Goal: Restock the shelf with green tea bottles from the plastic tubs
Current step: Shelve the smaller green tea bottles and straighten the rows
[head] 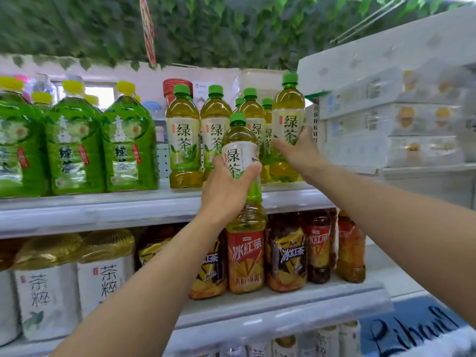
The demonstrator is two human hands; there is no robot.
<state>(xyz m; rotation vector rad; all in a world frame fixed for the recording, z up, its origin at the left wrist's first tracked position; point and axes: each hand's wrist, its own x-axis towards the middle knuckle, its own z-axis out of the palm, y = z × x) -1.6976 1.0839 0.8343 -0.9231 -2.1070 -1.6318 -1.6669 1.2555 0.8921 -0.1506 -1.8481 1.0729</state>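
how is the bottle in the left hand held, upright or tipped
Upright: the bottle in the left hand has its green cap on top, base below, leaning only slightly.

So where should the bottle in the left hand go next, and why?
Probably up and forward into the front-row gap on the upper shelf. The left hand grips a green tea bottle whose base hangs below that shelf, and the right hand grips the end bottle beside the gap.
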